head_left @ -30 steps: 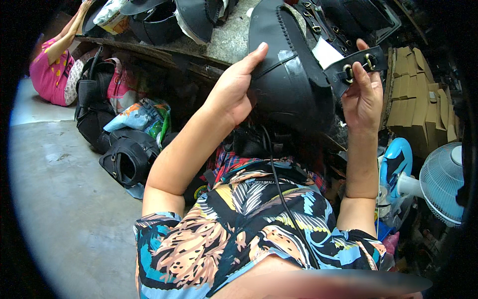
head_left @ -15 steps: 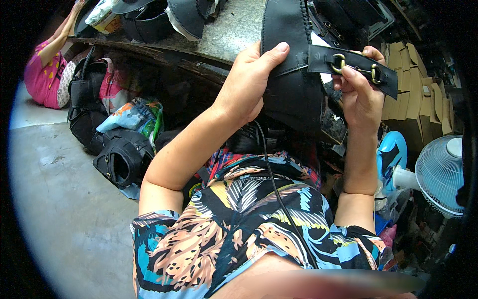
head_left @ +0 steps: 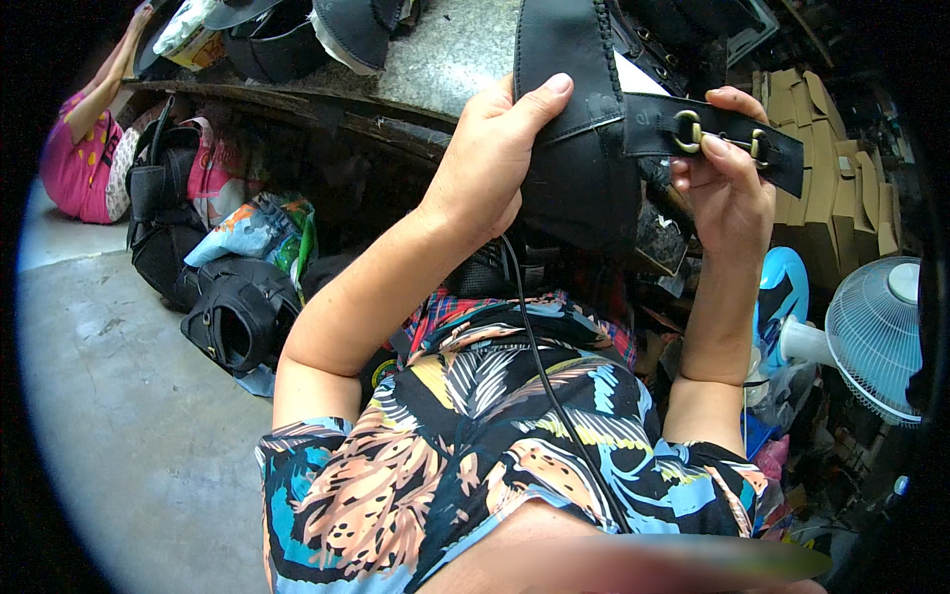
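My left hand is closed around a wide black leather piece, its thumb lying flat on the front. Edge stitching runs along this piece, and a seam crosses it beside my thumb. Between the thumb and fingers of my right hand is a short black leather strap. Two brass-coloured rings joined by a bar sit on the strap, with my right thumb against the bar. The strap's left end meets the wide piece's right edge; whether they are joined I cannot tell. My left fingers are mostly hidden behind the leather.
A worktop with more black leather pieces lies ahead. Black bags stand on the floor at left, near another person in pink. Stacked cardboard and a fan are at right. A black cable hangs before me.
The strap and my right hand have shifted slightly right in view. My right thumb stays at the metal bar, and my left hand keeps its hold on the wide piece.
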Demonstrator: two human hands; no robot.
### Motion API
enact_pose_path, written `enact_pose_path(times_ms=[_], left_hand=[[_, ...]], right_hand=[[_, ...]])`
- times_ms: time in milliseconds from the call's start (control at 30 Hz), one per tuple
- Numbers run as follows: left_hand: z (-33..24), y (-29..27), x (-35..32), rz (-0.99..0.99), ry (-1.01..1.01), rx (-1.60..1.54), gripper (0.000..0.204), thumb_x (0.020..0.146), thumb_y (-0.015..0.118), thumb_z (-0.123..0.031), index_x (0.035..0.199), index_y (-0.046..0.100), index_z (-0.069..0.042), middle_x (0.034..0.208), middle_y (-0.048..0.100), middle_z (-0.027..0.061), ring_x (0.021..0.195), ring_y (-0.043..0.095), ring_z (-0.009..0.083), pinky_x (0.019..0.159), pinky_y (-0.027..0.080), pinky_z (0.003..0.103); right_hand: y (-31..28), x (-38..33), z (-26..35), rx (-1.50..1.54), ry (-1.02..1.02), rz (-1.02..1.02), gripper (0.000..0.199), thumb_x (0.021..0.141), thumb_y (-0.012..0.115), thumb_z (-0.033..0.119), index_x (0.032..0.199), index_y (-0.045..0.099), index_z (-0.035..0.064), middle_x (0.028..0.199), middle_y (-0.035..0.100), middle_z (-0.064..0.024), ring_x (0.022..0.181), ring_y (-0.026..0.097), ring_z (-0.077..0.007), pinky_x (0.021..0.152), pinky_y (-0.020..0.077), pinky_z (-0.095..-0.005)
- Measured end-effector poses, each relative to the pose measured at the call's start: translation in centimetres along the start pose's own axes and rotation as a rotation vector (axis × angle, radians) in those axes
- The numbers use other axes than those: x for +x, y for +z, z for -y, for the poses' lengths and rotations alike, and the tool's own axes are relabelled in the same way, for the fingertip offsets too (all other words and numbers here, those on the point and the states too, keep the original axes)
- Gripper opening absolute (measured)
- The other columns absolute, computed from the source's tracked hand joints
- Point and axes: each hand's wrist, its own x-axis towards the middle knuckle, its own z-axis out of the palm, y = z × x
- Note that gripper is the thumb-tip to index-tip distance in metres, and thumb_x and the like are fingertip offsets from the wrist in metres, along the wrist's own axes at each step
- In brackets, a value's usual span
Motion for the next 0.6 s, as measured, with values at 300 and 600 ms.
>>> enact_pose_path(times_ms=[300,600], left_hand=[[0.24,-0.05,0.12,0.007,-0.021,-0.026,0.023,0.097,0.057,-0.017,0.112,0.058,0.001,0.100,0.068,0.0100,0.085,0.066,0.0141,0.080,0.056,0.029],[0.25,0.17,0.07,0.013,-0.016,-0.011,0.025,0.098,0.056,-0.018,0.113,0.057,0.001,0.100,0.068,0.0099,0.084,0.067,0.0136,0.077,0.057,0.029]], right_hand=[[0.20,0.16,-0.54,0.036,0.046,0.019,0.042,0.083,0.069,0.005,0.122,0.052,0.0045,0.087,0.067,-0.0128,0.066,0.068,-0.0169,0.056,0.0553,-0.0263],[0.78,0.29,-0.61,-0.043,0.078,0.006,0.042,0.083,0.071,0.004,0.120,0.052,0.0048,0.084,0.066,-0.0094,0.064,0.067,-0.0143,0.054,0.0537,-0.0243]])
